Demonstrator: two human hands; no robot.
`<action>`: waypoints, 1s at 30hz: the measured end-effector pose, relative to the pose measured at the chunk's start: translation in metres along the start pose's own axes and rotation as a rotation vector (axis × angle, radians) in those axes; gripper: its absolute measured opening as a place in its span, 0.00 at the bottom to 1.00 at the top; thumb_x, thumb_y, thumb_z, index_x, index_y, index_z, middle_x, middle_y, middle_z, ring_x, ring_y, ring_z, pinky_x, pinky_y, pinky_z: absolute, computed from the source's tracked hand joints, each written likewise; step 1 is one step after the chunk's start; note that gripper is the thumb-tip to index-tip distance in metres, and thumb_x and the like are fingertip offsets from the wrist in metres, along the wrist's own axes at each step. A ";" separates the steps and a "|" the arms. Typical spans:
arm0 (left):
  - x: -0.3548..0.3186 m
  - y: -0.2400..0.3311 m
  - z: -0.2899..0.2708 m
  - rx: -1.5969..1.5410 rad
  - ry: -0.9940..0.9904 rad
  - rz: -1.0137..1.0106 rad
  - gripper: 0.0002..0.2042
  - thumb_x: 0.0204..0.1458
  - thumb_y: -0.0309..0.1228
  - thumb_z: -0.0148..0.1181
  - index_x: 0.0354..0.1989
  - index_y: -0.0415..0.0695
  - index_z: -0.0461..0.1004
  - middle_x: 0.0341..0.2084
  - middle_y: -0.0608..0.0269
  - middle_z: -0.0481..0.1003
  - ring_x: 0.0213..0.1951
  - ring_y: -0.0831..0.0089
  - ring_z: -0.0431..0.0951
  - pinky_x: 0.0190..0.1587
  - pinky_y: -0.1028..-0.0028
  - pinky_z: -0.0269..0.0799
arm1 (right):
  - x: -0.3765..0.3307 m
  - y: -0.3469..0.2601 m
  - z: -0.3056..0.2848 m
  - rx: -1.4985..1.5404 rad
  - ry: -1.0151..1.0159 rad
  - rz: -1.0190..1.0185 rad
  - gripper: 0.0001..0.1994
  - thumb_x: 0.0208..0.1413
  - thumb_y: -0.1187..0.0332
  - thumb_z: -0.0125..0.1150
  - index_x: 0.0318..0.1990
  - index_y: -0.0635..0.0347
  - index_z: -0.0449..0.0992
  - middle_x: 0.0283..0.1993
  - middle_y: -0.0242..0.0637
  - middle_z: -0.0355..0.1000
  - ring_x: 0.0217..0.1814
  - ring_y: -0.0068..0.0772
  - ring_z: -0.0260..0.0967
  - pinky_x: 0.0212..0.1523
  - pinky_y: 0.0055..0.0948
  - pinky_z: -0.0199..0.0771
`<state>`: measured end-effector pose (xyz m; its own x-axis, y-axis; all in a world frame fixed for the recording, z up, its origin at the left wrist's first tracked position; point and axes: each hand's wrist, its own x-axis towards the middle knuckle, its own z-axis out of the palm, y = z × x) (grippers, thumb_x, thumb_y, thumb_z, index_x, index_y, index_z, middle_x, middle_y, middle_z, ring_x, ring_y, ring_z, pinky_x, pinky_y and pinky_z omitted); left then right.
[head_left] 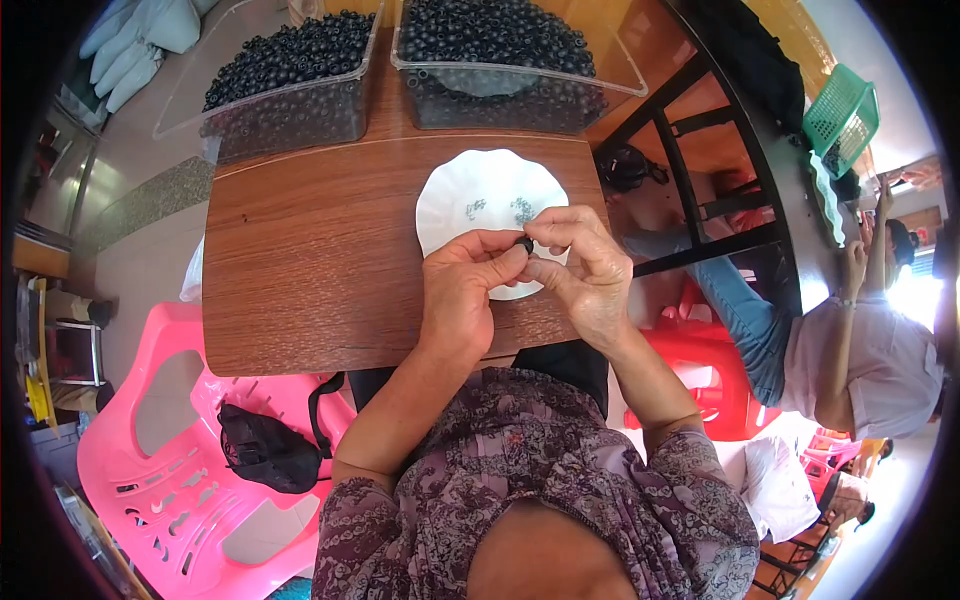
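Over the near part of a white scalloped plate (450,205), my two hands meet at the fingertips. A small round black piece (524,243), like those in the tubs, sits between them. My left hand (462,290) is closed, pinching this piece between thumb and index finger. From the other side, my right hand (590,265) is closed too, its thumb and index finger bent in against the piece; whatever else those fingertips hold is hidden. Two patches of tiny greenish bits or marks show on the plate, too small to tell which.
Two clear plastic tubs (285,95) (500,80) full of black ring-like pieces stand at the far edge of the wooden table (310,250). A pink chair (150,420) with a black bag (265,445) is at left. At right, a person (850,360) sits by another table holding a green basket (842,115).
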<state>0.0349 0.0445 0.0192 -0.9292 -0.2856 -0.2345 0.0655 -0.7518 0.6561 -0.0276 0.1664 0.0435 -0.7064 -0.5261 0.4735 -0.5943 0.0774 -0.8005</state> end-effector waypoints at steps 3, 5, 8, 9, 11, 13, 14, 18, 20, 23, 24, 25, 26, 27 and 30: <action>0.002 0.003 0.001 0.015 0.021 -0.065 0.07 0.45 0.21 0.60 0.33 0.34 0.75 0.27 0.62 0.75 0.30 0.77 0.73 0.33 0.80 0.65 | -0.001 -0.001 0.005 -0.001 0.036 0.040 0.15 0.35 0.84 0.63 0.36 0.63 0.75 0.37 0.36 0.69 0.36 0.28 0.67 0.37 0.23 0.67; 0.003 0.000 -0.001 0.001 0.014 -0.097 0.07 0.45 0.22 0.60 0.33 0.35 0.75 0.27 0.62 0.75 0.29 0.77 0.72 0.33 0.80 0.65 | -0.002 0.001 0.006 0.020 0.051 0.077 0.15 0.35 0.85 0.63 0.35 0.63 0.75 0.37 0.35 0.69 0.35 0.27 0.66 0.36 0.23 0.67; 0.002 -0.001 -0.001 -0.038 0.002 -0.140 0.07 0.45 0.23 0.61 0.33 0.35 0.75 0.27 0.63 0.75 0.29 0.78 0.71 0.33 0.80 0.64 | -0.003 0.006 0.005 0.020 0.088 0.057 0.15 0.34 0.86 0.62 0.34 0.63 0.74 0.36 0.35 0.69 0.32 0.24 0.65 0.35 0.23 0.67; 0.002 -0.001 -0.001 -0.063 -0.002 -0.150 0.07 0.45 0.24 0.61 0.33 0.35 0.75 0.27 0.64 0.75 0.28 0.79 0.71 0.33 0.80 0.64 | -0.004 0.008 0.005 0.039 0.093 0.057 0.16 0.33 0.86 0.62 0.34 0.63 0.74 0.36 0.35 0.68 0.32 0.24 0.65 0.35 0.23 0.67; 0.003 -0.001 -0.005 -0.077 -0.026 -0.159 0.08 0.47 0.25 0.58 0.35 0.35 0.74 0.29 0.62 0.75 0.30 0.76 0.72 0.34 0.78 0.66 | -0.003 0.010 0.005 0.060 0.100 0.057 0.16 0.32 0.87 0.62 0.34 0.63 0.74 0.36 0.35 0.68 0.32 0.24 0.65 0.34 0.23 0.67; 0.004 -0.002 -0.007 -0.092 -0.049 -0.168 0.09 0.50 0.27 0.56 0.37 0.34 0.73 0.32 0.60 0.75 0.31 0.74 0.74 0.34 0.75 0.69 | -0.002 0.011 0.004 0.101 0.094 0.055 0.16 0.32 0.87 0.62 0.33 0.63 0.75 0.36 0.35 0.68 0.32 0.24 0.65 0.35 0.23 0.68; 0.004 -0.003 -0.006 -0.062 -0.035 -0.161 0.09 0.51 0.27 0.56 0.37 0.34 0.73 0.31 0.60 0.75 0.31 0.74 0.74 0.35 0.75 0.69 | -0.003 0.012 0.004 0.101 0.096 0.056 0.16 0.32 0.87 0.62 0.33 0.63 0.75 0.36 0.35 0.68 0.32 0.24 0.65 0.35 0.23 0.68; 0.002 -0.005 -0.002 0.032 -0.015 -0.125 0.09 0.51 0.28 0.56 0.35 0.34 0.74 0.31 0.61 0.75 0.31 0.75 0.72 0.35 0.76 0.67 | -0.004 0.013 0.002 0.144 0.040 0.091 0.18 0.32 0.88 0.63 0.36 0.66 0.74 0.41 0.36 0.67 0.37 0.21 0.63 0.40 0.20 0.64; 0.002 -0.005 0.000 0.041 -0.016 -0.094 0.08 0.50 0.28 0.58 0.34 0.35 0.75 0.28 0.64 0.75 0.29 0.78 0.70 0.34 0.79 0.65 | -0.003 0.012 0.002 0.141 0.036 0.090 0.18 0.32 0.88 0.63 0.36 0.66 0.74 0.41 0.36 0.67 0.38 0.23 0.63 0.41 0.20 0.64; 0.003 -0.004 0.002 0.066 -0.022 -0.043 0.07 0.48 0.27 0.61 0.32 0.36 0.76 0.26 0.68 0.74 0.28 0.82 0.69 0.34 0.82 0.63 | 0.000 0.014 0.003 0.078 0.081 0.046 0.15 0.32 0.85 0.63 0.33 0.62 0.76 0.36 0.35 0.70 0.37 0.27 0.66 0.38 0.24 0.68; 0.004 -0.004 0.003 0.082 -0.025 -0.022 0.07 0.47 0.27 0.61 0.32 0.36 0.76 0.26 0.68 0.74 0.28 0.82 0.68 0.35 0.82 0.63 | 0.001 0.015 0.003 0.042 0.071 0.030 0.15 0.33 0.85 0.63 0.33 0.62 0.76 0.37 0.35 0.70 0.38 0.28 0.66 0.39 0.24 0.68; 0.004 -0.004 0.003 0.085 -0.025 -0.021 0.07 0.47 0.27 0.61 0.32 0.36 0.76 0.26 0.68 0.74 0.28 0.82 0.68 0.35 0.82 0.63 | 0.001 0.016 0.003 0.009 0.060 0.014 0.14 0.33 0.84 0.63 0.33 0.62 0.76 0.37 0.34 0.70 0.39 0.29 0.66 0.40 0.25 0.68; 0.005 -0.004 0.003 0.099 -0.016 0.006 0.07 0.47 0.26 0.61 0.32 0.36 0.76 0.25 0.68 0.74 0.29 0.82 0.69 0.36 0.82 0.63 | 0.001 0.016 0.003 0.011 0.061 0.014 0.14 0.33 0.84 0.63 0.33 0.62 0.76 0.37 0.34 0.70 0.39 0.29 0.66 0.40 0.25 0.68; 0.006 -0.004 0.004 0.114 -0.006 0.033 0.07 0.46 0.26 0.62 0.32 0.36 0.76 0.25 0.68 0.74 0.30 0.81 0.69 0.37 0.82 0.63 | 0.000 0.015 0.004 0.036 0.048 0.040 0.16 0.33 0.85 0.63 0.34 0.63 0.75 0.39 0.35 0.70 0.42 0.28 0.65 0.41 0.24 0.67; 0.011 -0.004 0.002 0.151 0.003 0.075 0.06 0.46 0.24 0.61 0.31 0.36 0.76 0.25 0.68 0.74 0.31 0.81 0.70 0.38 0.81 0.63 | 0.000 0.016 0.006 0.056 0.055 0.047 0.17 0.32 0.86 0.64 0.36 0.63 0.75 0.40 0.36 0.69 0.43 0.27 0.65 0.42 0.23 0.66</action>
<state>0.0239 0.0457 0.0151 -0.9228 -0.3390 -0.1829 0.0786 -0.6305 0.7722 -0.0354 0.1626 0.0283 -0.7539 -0.4759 0.4529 -0.5384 0.0525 -0.8410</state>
